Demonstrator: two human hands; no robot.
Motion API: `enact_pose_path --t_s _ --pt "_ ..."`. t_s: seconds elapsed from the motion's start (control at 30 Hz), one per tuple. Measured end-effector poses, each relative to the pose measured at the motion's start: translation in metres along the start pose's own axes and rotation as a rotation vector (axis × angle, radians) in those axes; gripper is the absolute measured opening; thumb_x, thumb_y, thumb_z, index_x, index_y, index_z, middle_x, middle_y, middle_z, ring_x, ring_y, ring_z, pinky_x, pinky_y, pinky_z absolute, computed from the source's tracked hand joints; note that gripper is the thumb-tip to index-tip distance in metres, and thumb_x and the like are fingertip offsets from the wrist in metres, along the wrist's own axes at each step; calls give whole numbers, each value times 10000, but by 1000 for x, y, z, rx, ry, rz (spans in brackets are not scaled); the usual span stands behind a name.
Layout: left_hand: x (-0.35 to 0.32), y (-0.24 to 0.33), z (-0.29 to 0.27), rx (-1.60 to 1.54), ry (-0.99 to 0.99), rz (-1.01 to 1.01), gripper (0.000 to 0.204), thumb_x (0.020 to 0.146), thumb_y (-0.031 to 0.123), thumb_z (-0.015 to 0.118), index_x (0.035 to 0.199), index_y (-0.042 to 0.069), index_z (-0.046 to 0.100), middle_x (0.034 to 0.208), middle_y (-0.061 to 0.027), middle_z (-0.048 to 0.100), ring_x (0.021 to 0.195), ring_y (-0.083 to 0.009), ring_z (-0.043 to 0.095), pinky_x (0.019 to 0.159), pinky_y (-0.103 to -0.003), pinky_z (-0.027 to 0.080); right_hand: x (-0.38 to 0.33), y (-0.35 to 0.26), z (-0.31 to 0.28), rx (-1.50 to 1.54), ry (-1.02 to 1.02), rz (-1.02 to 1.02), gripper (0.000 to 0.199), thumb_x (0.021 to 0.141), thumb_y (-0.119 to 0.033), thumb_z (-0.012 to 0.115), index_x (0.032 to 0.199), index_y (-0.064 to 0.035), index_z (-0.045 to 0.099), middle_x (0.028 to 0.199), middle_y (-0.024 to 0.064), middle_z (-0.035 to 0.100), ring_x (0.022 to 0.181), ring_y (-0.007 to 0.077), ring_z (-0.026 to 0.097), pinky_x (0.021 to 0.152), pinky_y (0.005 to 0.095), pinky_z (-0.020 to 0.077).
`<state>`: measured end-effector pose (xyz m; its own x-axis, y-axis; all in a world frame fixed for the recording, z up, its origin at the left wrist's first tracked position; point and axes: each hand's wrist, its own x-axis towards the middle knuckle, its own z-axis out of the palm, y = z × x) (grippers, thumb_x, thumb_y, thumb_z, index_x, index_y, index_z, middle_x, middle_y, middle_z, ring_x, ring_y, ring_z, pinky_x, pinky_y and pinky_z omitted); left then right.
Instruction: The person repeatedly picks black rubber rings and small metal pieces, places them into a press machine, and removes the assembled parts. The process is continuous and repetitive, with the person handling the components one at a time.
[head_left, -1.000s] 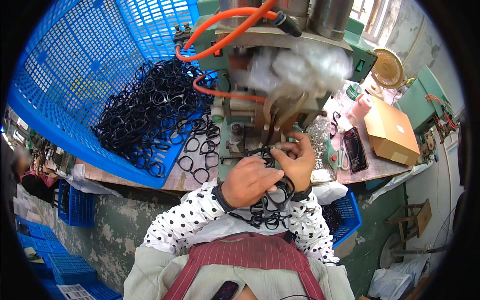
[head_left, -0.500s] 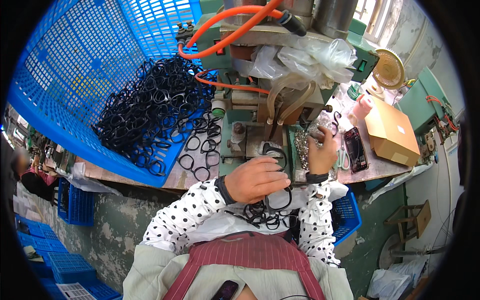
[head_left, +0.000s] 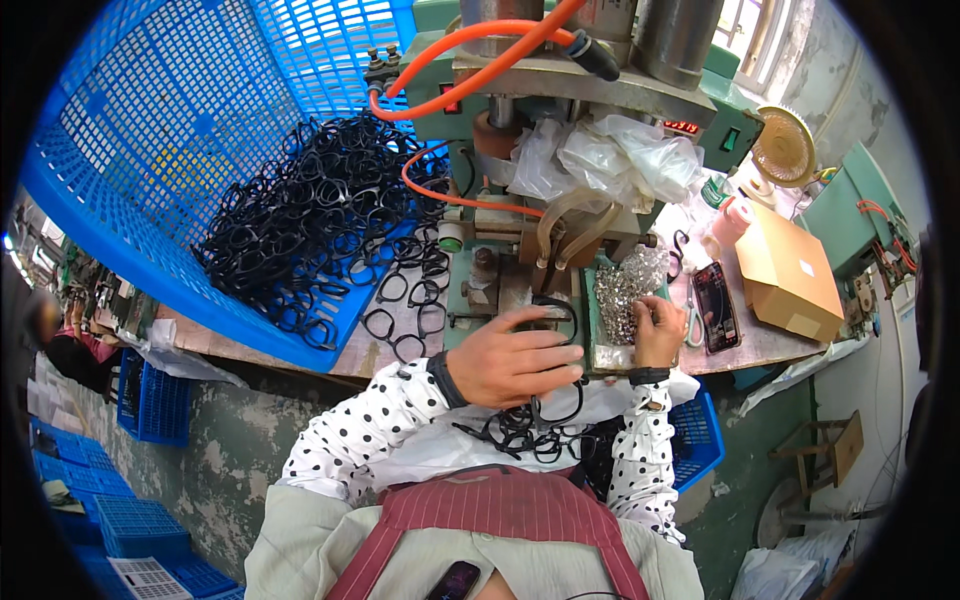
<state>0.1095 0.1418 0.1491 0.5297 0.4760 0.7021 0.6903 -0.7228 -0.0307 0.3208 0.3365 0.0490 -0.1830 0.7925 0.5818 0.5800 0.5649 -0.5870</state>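
Note:
My left hand (head_left: 515,358) is closed on a black eyeglass frame (head_left: 568,408), held at the work spot of a green bench press (head_left: 490,270). One rim of the frame shows beyond the fingers and the other hangs below them. To its right, my right hand (head_left: 660,335) is over the near right edge of a shallow tray (head_left: 612,358) with many small shiny metal parts (head_left: 620,295). Its thumb and fingertips are pinched together; what lies between them is too small to make out. More black eyeglass frames (head_left: 510,432) lie on white cloth across my lap.
A big blue basket (head_left: 130,270) at left tips toward the table, with a heap of black frames (head_left: 320,210) spilling out. Orange hoses (head_left: 470,45) and plastic bags (head_left: 610,160) hang about the press. At right are scissors (head_left: 693,315), a phone (head_left: 714,308) and a cardboard box (head_left: 795,270).
My right hand has drawn back toward me over the tray, from the metal parts to the near edge, fingers now pinched. My left hand stays on the frame. The view has shifted slightly.

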Motion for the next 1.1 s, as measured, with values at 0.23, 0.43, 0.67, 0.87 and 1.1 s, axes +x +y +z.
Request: enact_pose_path --t_s 0.23,0.43,0.67,0.87,1.1 --pt "-67 -87 -34 410 299 -572 178 738 48 608 912 13 626 857 -114 587 760 -356 557 636 -416 442 -2 5 7 -136 65 -109 47 806 -206 707 824 -170 683 789 6 636 848 235 569 795 403 384" --pt "-137 -139 5 802 -366 -1119 155 813 193 575 929 180 677 990 -48 558 896 -271 580 668 -405 485 -3 1 3 -162 26 -99 68 785 -168 715 849 -172 692 745 26 624 817 236 574 792 410 394" --pt "-181 -101 13 648 -134 -988 231 725 50 617 933 135 668 987 -82 598 831 -296 606 667 -413 473 -3 0 -4 37 44 -94 133 730 -111 747 845 -171 720 792 15 671 819 218 581 802 364 407" --pt "-133 -49 -23 365 389 -1000 251 763 -38 632 998 51 631 1022 -137 615 832 -307 614 730 -357 498 1 -17 -3 160 22 -21 135 739 -63 738 866 -107 730 825 40 685 795 207 583 744 325 452" --pt "-28 6 -28 408 333 -406 459 666 -22 607 1105 112 608 958 -28 616 811 -231 560 782 -410 400 2 -118 -26 640 -181 46 147 767 -7 716 909 -36 741 872 66 669 759 133 607 693 254 476"
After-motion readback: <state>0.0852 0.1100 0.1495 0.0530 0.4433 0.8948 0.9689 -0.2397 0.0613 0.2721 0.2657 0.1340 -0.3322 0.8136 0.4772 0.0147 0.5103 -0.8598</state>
